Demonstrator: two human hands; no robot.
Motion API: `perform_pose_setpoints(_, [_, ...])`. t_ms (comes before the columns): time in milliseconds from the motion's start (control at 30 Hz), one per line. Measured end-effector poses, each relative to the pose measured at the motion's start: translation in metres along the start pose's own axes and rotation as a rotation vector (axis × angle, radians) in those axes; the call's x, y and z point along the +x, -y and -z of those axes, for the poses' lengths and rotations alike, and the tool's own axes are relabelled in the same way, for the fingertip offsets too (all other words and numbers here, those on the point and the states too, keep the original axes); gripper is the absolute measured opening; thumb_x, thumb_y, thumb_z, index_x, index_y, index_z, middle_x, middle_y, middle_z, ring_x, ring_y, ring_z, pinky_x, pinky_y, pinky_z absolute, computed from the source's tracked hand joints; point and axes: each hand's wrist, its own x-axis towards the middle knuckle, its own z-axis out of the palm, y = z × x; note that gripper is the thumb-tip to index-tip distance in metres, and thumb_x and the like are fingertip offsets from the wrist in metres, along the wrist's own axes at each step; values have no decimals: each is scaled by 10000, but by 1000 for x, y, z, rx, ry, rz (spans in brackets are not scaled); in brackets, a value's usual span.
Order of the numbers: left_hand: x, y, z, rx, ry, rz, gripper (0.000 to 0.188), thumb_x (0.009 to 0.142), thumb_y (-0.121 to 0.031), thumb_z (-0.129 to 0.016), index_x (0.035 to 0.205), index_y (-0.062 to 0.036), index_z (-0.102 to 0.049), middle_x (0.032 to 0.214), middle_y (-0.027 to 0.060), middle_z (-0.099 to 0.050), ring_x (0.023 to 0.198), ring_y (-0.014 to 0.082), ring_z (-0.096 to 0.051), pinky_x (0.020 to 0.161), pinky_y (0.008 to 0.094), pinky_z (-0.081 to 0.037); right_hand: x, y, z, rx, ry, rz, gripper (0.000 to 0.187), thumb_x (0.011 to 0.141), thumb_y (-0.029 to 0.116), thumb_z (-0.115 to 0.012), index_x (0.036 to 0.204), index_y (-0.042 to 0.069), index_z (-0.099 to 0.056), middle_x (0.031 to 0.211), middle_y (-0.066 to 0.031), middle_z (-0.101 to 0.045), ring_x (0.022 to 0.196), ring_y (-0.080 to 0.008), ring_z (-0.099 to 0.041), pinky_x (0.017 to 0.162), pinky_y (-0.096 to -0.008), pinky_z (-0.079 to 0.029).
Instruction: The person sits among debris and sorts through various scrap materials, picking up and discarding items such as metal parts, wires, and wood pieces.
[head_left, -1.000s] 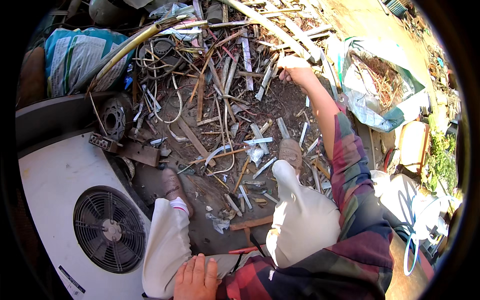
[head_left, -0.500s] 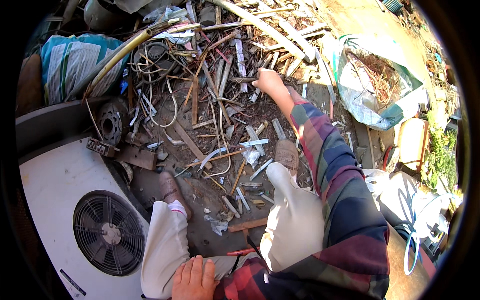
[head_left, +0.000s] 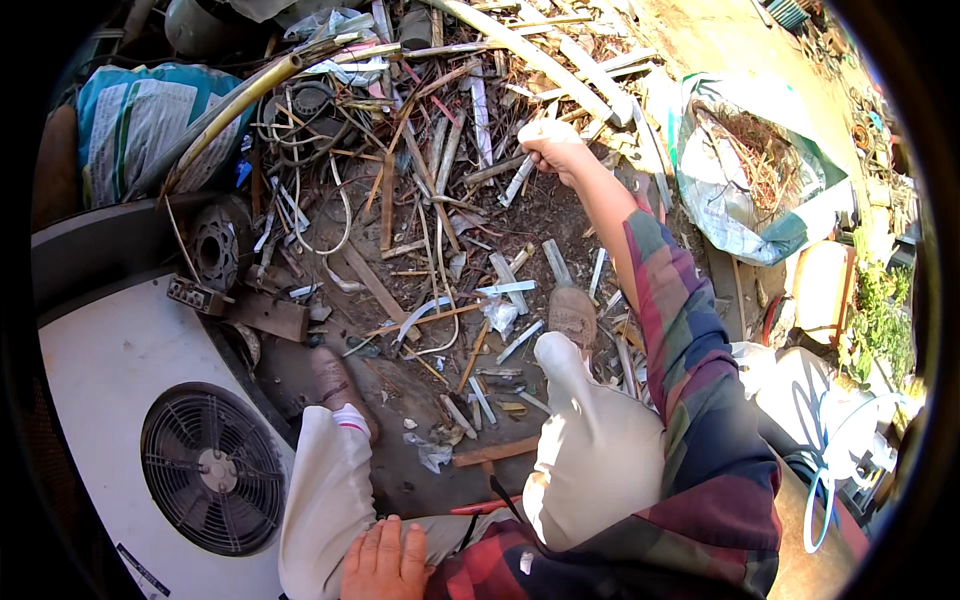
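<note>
My right hand (head_left: 553,150) reaches out over the scrap heap, its fingers closed in a fist. A short pale strip (head_left: 516,184) meets its fingertips; whether it is gripped or lies under them I cannot tell. Just left of it are a thin wooden stick (head_left: 490,171) and a long white-flecked slat (head_left: 481,122). My left hand (head_left: 385,562) rests flat near my lap at the lower edge, its fingers stretched out with nothing in them.
A white fan unit (head_left: 95,370) stands at the left, with a metal rotor part (head_left: 217,245) beyond it. A bulging sack (head_left: 105,135) is at the far left. An open sack (head_left: 725,235) of reddish wire sits at the right. Light-blue cable (head_left: 822,495) loops at the lower right.
My right hand has drawn up and slightly right, its fingers now curled in. More of the pale strip shows, and the stick beside it has tilted. My left hand stays put.
</note>
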Motion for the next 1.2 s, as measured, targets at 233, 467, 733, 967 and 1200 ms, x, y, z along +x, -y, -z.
perform_pose_setpoints(233, [11, 1, 5, -7, -18, 8, 463, 849, -155, -556, 1290, -45, -466, 1281, 169, -520, 1058, 347, -547, 894, 435, -456, 72, -2, -10, -486, -206, 78, 198, 804, 131, -707, 849, -9, -574, 639, -41, -608, 475, -97, -551, 390, -230, -436])
perform_pose_setpoints(467, [21, 6, 11, -3, -21, 32, 486, 836, -193, -593, 1285, -53, -471, 1276, 158, -529, 1034, 345, -561, 877, 425, -467, 70, 6, -31, -719, -431, 138, 471, 767, 384, -725, 974, -26, -622, 865, -186, -689, 706, -255, -675, 702, -337, -540])
perform_pose_setpoints(733, [33, 22, 18, -43, 5, 28, 529, 813, -200, -619, 1296, -38, -474, 1290, 170, -513, 1079, 357, -538, 910, 448, -453, 96, -21, 4, -511, -385, 264, 249, 779, 247, -689, 725, 17, -609, 569, -65, -605, 497, -172, -573, 489, -302, -454])
perform_pose_setpoints(967, [39, 16, 27, -11, 33, 21, 555, 792, -180, -631, 1304, -34, -473, 1296, 173, -506, 1121, 353, -523, 942, 445, -442, 21, 10, 18, 121, -53, 21, 131, 903, 137, -609, 797, 62, -600, 597, -6, -545, 455, -64, -472, 365, -197, -346])
perform_pose_setpoints(1200, [36, -2, 11, -1, -58, -25, 596, 752, -165, -673, 1302, -39, -480, 1289, 147, -504, 1135, 336, -519, 956, 438, -438, -73, 22, -8, 128, 153, -48, 203, 872, 233, -691, 815, 89, -560, 619, 47, -508, 491, -37, -468, 399, -182, -354])
